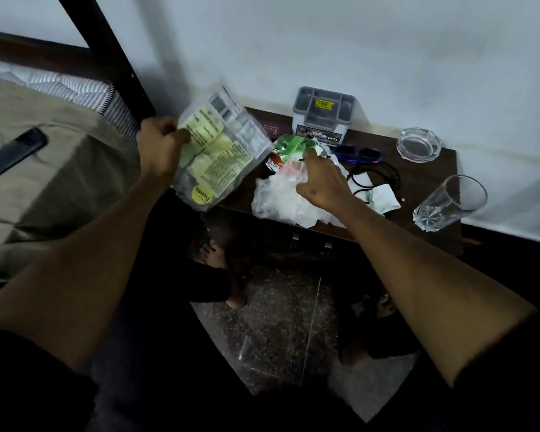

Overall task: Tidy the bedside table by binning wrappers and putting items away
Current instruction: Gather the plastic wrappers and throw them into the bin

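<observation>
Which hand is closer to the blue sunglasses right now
Right. The right hand reaches over the wrappers just beside the blue sunglasses; the left hand holds a clear packet off the table's far side.
</observation>
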{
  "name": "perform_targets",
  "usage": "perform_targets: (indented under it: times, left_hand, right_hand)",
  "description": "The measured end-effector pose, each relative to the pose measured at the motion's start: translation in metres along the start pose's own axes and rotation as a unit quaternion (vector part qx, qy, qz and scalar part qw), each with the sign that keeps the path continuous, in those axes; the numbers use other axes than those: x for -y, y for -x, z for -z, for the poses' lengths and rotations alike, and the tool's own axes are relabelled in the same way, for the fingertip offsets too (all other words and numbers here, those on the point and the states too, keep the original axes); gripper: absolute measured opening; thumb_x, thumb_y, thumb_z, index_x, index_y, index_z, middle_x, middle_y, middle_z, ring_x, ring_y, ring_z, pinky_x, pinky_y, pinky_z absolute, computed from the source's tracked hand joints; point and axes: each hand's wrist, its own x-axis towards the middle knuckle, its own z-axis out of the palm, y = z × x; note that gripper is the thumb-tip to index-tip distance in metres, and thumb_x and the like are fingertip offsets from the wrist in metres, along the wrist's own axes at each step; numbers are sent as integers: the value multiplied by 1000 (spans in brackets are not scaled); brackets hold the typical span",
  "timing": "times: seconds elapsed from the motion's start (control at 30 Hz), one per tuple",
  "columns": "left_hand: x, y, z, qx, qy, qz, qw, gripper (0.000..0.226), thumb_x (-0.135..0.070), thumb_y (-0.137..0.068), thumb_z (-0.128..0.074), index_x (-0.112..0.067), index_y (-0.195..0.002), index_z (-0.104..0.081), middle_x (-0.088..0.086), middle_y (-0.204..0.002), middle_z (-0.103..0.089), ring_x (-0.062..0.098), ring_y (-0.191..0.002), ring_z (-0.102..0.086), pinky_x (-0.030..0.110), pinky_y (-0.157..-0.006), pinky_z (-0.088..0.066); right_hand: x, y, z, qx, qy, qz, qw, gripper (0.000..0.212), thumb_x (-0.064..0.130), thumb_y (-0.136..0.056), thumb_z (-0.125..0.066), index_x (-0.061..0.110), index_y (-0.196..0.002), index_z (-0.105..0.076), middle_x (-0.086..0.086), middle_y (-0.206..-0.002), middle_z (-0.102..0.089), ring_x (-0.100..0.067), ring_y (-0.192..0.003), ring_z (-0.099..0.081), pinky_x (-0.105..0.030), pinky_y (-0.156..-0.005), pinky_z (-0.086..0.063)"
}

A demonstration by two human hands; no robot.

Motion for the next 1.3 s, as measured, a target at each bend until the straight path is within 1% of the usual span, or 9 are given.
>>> perform_targets:
  times: [0.17, 0.27, 0.47, 0.6, 0.73, 0.93, 1.07, 1.17, 1.3]
  left_hand:
    - [-28, -5, -4, -25, 163, 62, 984, 19, -2, -75, -64, -15, -62, -60, -9, -58, -58, -3, -49, -50, 18, -49, -39]
    - [-37, -1, -22, -32, 260, 137, 955, 7, -11, -65, -66, -17, -63, -63, 5, -69, -60, 16, -59, -57, 22, -52, -44]
    - [-65, 22, -65, -23, 290, 104, 951, 17, 2, -76, -66, -11, -68, -59, -6, -59, -53, 12, -53, -48, 19, -46, -33]
    - [-88, 22, -80, -10, 277, 102, 955, 31, 1, -76, -69, -21, -61, -53, -14, -47, -51, 8, -44, -45, 22, -48, -32]
    - [-114, 25, -87, 13, 219, 47, 975, 13, -11, -70, -72, -22, -67, -65, -2, -72, -70, 17, -66, -60, 29, -61, -44]
    - [-152, 41, -114, 171, 109, -138, 969, 41, -3, -68, -68, -18, -62, -31, 2, -64, -25, 17, -66, -25, 35, -62, -20]
    - [-167, 48, -122, 247, 46, -211, 945, 36, -5, -72, -70, -21, -59, -40, -6, -59, -31, 7, -59, -29, 31, -60, -23]
    - [-177, 48, -124, 299, 55, -216, 928, 24, -3, -74, -65, -13, -60, -49, -10, -58, -41, 3, -59, -38, 26, -61, -30]
    - [-179, 46, -120, 344, 149, -132, 918, 11, 4, -73, -56, 7, -65, -50, 17, -67, -42, 20, -70, -40, 30, -67, -32]
  right_hand:
    - [-1, 7, 3, -13, -17, 1, 1000, 50, 12, -81, -71, 8, -128, -57, -16, -109, -65, -38, -103, -65, -34, -71, -43]
    - [-5, 20, 12, -48, -37, 19, 998, 43, 14, -80, -72, 12, -121, -62, -14, -109, -62, -36, -100, -63, -33, -72, -40]
    - [-20, 59, 57, -101, -40, 66, 992, 35, 17, -79, -80, 11, -109, -63, -9, -101, -58, -27, -86, -58, -35, -69, -44]
    - [-32, 83, 90, -113, -52, 94, 988, 48, 18, -81, -85, 12, -125, -68, -8, -114, -58, -19, -100, -56, -29, -80, -41]
    - [-31, 94, 122, -125, -52, 119, 984, 55, 21, -78, -90, 14, -129, -70, -7, -143, -52, -26, -125, -47, -34, -102, -42]
    - [-33, 68, 146, -121, -42, 141, 982, 44, 20, -76, -92, 17, -117, -76, -4, -177, -9, -32, -161, -6, -37, -117, -27]
    - [-31, 52, 147, -109, -4, 148, 983, 34, 18, -75, -93, 19, -107, -79, 0, -178, 4, -29, -164, 7, -52, -113, -44]
    - [-27, 40, 145, -106, 0, 169, 980, 39, 19, -74, -92, 22, -111, -80, -6, -174, -16, -34, -162, -9, -52, -115, -43]
    - [-21, 35, 144, -139, -30, 181, 973, 31, 21, -73, -87, 19, -103, -79, -2, -124, -59, -29, -123, -58, -41, -94, -55]
